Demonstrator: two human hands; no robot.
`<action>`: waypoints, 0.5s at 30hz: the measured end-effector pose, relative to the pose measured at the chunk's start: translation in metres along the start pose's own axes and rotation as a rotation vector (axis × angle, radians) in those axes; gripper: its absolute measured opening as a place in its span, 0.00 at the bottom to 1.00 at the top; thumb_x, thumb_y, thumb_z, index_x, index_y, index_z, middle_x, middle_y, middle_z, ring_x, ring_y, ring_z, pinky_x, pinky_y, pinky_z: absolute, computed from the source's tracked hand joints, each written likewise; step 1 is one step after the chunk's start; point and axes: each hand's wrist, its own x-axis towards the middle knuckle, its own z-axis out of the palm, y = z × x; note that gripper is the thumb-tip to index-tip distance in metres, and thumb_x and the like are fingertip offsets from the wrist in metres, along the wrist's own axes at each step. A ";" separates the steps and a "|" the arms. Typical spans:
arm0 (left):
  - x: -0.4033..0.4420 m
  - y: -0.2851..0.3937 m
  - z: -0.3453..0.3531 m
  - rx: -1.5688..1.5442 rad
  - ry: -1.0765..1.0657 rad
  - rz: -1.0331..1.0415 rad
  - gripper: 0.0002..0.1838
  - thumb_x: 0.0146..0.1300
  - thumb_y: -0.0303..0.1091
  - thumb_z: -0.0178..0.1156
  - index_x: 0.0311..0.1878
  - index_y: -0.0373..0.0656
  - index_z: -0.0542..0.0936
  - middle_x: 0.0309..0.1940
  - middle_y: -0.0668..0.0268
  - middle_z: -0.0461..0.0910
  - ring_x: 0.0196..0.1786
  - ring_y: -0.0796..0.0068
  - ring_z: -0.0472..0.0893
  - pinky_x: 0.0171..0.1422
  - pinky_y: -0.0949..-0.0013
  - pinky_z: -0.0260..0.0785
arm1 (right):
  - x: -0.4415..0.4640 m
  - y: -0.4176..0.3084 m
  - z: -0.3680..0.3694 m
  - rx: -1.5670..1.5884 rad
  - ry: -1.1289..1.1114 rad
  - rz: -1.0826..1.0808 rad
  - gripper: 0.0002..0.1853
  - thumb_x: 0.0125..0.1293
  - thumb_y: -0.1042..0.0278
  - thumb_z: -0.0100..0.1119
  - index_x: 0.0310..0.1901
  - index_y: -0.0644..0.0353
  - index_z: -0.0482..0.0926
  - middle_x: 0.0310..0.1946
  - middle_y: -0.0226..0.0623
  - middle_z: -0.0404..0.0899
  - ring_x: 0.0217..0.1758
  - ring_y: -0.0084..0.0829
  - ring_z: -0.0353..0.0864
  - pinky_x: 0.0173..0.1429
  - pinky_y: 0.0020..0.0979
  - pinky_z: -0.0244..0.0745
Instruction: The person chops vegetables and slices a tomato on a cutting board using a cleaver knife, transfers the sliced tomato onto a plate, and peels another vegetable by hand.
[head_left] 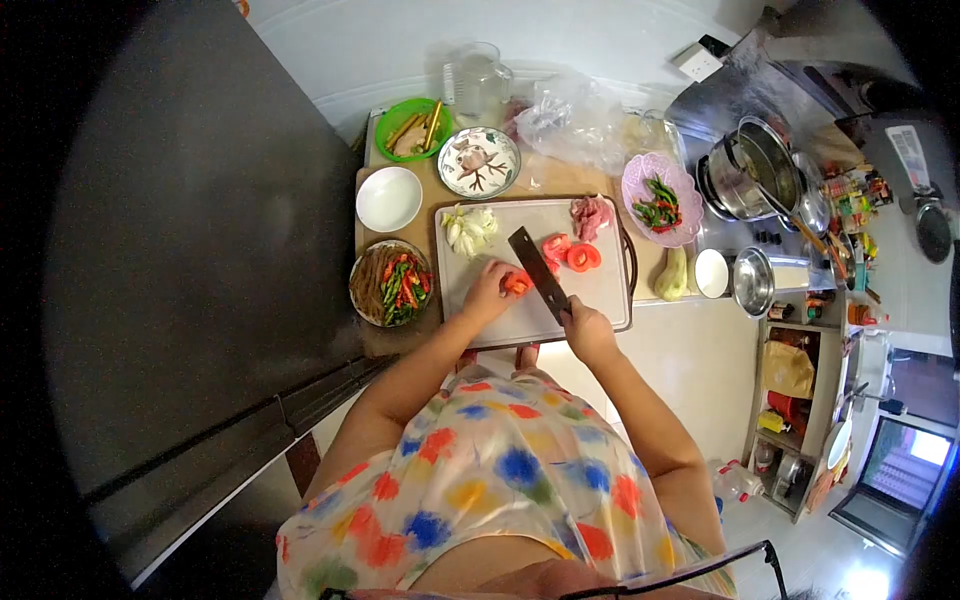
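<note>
My right hand (588,332) grips the handle of a cleaver (537,268), its dark blade angled up and left over the cutting board (585,312). On the board's left half, my left hand (487,292) closes its fingers around a piece of tomato (517,283), just left of the blade. Right of the blade lie cut tomato pieces (583,257), red side up. Pink raw meat (592,215) sits at the board's upper right corner. A pile of pale chopped vegetable (469,229), perhaps onion, rests at the upper left.
Left of the board stand a white bowl (389,199) and a bowl of sliced peppers (391,284). Behind are a patterned plate (479,162), a green basket (413,131) and a glass pitcher (476,82). On the right are a pink pepper dish (662,200), an eggplant-like vegetable (673,275) and a pot (735,180).
</note>
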 end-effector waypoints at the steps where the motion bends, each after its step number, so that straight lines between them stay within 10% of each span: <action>1: 0.000 0.000 0.000 -0.006 0.008 0.002 0.21 0.45 0.24 0.65 0.46 0.45 0.76 0.45 0.59 0.72 0.47 0.56 0.76 0.49 0.62 0.73 | -0.002 -0.001 -0.001 -0.014 -0.010 -0.002 0.07 0.64 0.68 0.49 0.40 0.61 0.68 0.29 0.54 0.80 0.34 0.55 0.80 0.38 0.51 0.75; 15: 0.001 -0.002 -0.002 -0.045 0.033 -0.054 0.18 0.45 0.26 0.69 0.42 0.42 0.76 0.37 0.61 0.74 0.37 0.62 0.78 0.44 0.63 0.73 | 0.009 -0.007 0.021 -0.043 -0.019 -0.044 0.08 0.64 0.69 0.49 0.41 0.63 0.69 0.26 0.55 0.79 0.31 0.55 0.80 0.37 0.51 0.74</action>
